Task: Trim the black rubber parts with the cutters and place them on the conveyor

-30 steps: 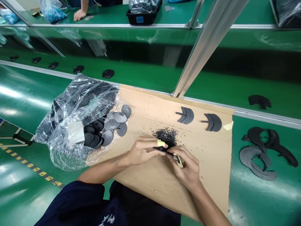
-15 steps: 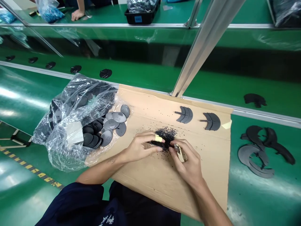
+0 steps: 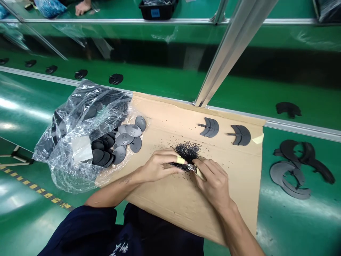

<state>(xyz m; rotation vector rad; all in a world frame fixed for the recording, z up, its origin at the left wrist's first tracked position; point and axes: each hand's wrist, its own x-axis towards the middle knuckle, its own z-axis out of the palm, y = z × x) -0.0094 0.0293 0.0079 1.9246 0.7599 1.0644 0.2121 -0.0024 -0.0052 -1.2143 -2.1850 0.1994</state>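
Observation:
My left hand (image 3: 160,165), a yellow band on one finger, pinches a thin black plastic piece (image 3: 178,165) held edge-on over a cardboard sheet (image 3: 234,177). My right hand (image 3: 214,183) is closed on a small tan-handled cutting tool (image 3: 197,172) whose tip touches that piece. Just beyond my fingers lies a heap of black shavings (image 3: 188,149). Two fan-shaped black parts (image 3: 210,127) (image 3: 241,135) lie farther back on the cardboard.
A clear plastic bag (image 3: 80,138) spilling grey oval discs (image 3: 125,137) lies at left. Black ring scraps (image 3: 295,167) sit at right on the green bench. A slanted metal post (image 3: 229,49) rises behind; black parts line the conveyor (image 3: 115,79). Another person's hand (image 3: 82,7) rests far back.
My hands have stayed together on the cardboard; the right hand has turned so the tool sits flatter against the piece. The view has tilted slightly downward.

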